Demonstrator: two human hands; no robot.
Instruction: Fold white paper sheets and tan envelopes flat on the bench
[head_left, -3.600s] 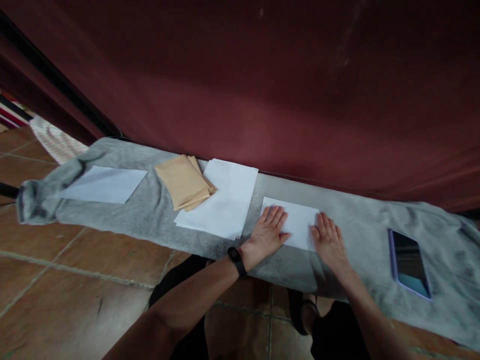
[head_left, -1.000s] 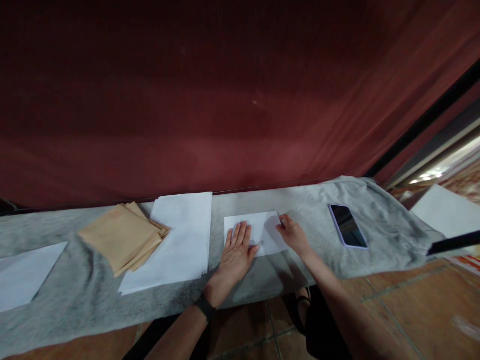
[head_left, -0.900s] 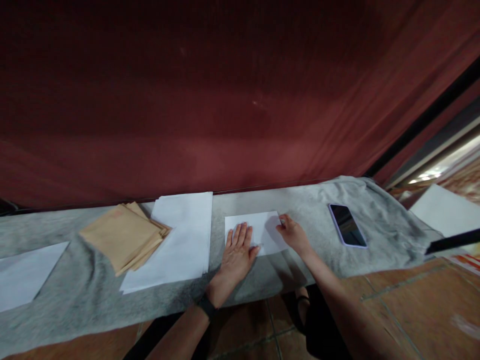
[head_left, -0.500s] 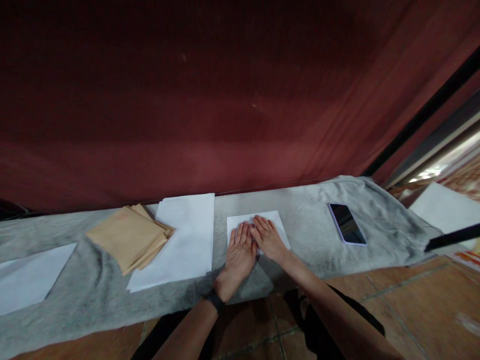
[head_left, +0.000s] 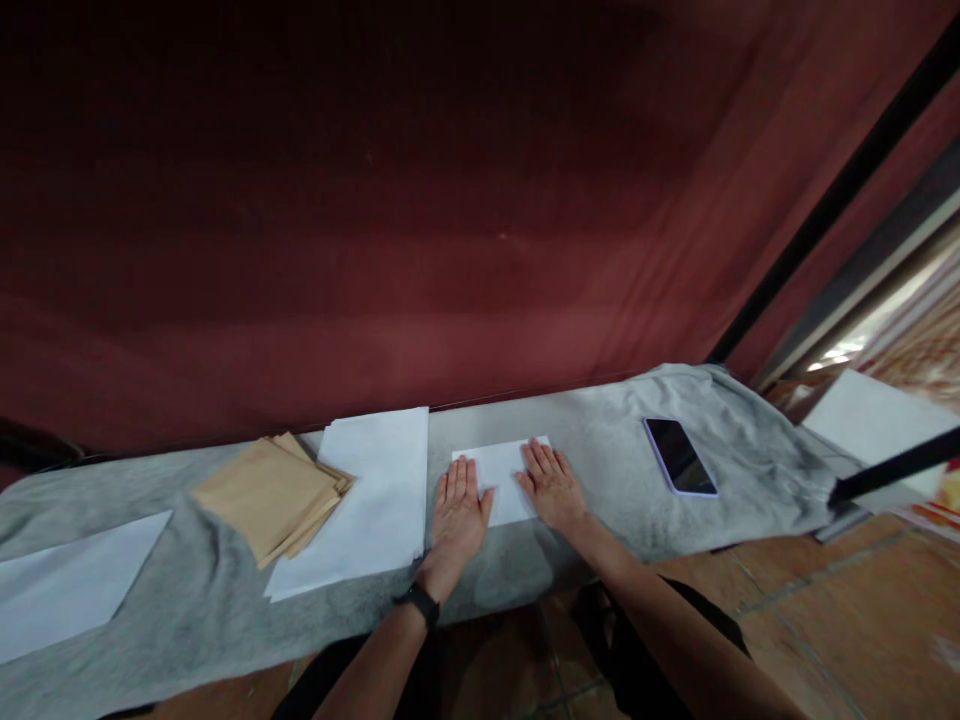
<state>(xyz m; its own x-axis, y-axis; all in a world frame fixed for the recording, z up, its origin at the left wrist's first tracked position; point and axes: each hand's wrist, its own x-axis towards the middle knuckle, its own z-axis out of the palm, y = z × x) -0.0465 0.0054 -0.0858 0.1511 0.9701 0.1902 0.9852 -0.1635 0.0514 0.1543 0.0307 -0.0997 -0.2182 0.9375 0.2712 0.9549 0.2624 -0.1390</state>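
A small white sheet of paper (head_left: 501, 478), perhaps folded, lies flat on the grey cloth in front of me. My left hand (head_left: 459, 508) rests palm down over its left edge, fingers straight and thumb apart. Over the right edge my right hand (head_left: 553, 486) lies flat too, its fingers a little spread. The middle of the paper shows between the two hands. Just left of my left hand is a stack of larger white sheets (head_left: 375, 500). Several brown paper envelopes (head_left: 262, 490) overlap that stack's left side.
A phone with a lilac edge (head_left: 681, 457) lies to the right on the grey cloth (head_left: 615, 440). Another white sheet (head_left: 75, 580) is at the far left. A dark red wall (head_left: 450, 250) rises behind, and a black bar (head_left: 892, 468) stands at the right.
My hands have moved apart, from close together at the paper's middle to its left and right edges. The view has shifted slightly.
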